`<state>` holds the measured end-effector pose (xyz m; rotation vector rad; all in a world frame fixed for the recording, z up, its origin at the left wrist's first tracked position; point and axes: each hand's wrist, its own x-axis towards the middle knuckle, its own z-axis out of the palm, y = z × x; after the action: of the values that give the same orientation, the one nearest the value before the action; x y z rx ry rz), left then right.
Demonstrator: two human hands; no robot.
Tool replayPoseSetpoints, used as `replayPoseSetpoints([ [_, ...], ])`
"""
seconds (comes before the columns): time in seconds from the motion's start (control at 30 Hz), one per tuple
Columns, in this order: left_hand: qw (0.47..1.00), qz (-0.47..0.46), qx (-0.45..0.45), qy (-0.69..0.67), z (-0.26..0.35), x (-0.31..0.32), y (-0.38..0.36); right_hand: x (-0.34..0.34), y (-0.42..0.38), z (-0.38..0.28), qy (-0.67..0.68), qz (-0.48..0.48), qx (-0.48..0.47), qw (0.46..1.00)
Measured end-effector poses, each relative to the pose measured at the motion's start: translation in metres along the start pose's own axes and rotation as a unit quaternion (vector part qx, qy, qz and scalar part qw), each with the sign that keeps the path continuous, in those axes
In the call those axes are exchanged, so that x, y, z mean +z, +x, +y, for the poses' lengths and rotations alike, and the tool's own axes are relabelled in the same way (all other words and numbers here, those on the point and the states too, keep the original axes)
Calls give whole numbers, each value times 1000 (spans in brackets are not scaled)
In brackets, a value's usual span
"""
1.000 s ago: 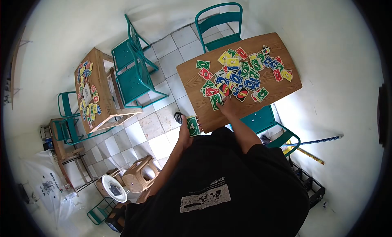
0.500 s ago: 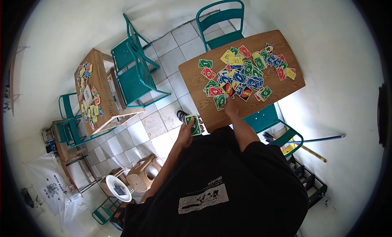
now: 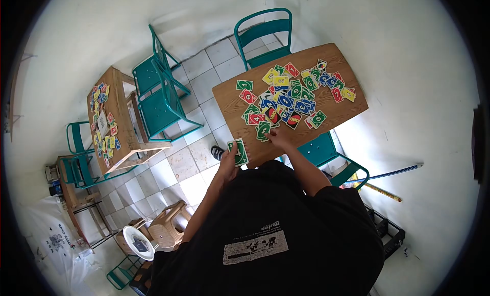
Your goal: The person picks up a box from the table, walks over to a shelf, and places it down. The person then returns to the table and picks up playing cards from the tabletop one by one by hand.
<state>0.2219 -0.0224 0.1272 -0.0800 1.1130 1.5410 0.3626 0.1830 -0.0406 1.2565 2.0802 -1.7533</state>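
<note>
The left grip, thumb on top, is clamped on a held green card beside the desk. The right grip is at a loose green card on the desk's near side, though I cannot tell whether its fingers are pinched together. Beyond it lie two black-backed UNO cards, then the spread of mixed cards, and past the desk a teal chair.

In my left hand I hold a green card with a white border, face showing, beside the wooden table. By my right hand, a green numbered card lies face up at the edge of a loose, overlapping multicoloured card spread.
</note>
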Motion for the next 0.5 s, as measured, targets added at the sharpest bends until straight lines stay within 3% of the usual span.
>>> replayPoseSetpoints([
  [0.1, 1000, 13, 2, -18, -9, 5, 6, 2, -16, -13, 97, 36, -29, 994],
  [0.2, 999, 23, 8, -29, -16, 12, 10, -6, -47, -33, 169, 13, -72, 983],
  [0.3, 999, 25, 10, -29, -23, 18, 16, -24, -89, -71, 158, 7, -80, 984],
  [0.43, 1000, 13, 6, -26, -27, 29, 23, -39, -108, -69, 174, -6, -95, 980],
  [0.5, 999, -9, 7, -30, -26, 39, 19, -44, -117, -74, 357, -8, -33, 933],
])
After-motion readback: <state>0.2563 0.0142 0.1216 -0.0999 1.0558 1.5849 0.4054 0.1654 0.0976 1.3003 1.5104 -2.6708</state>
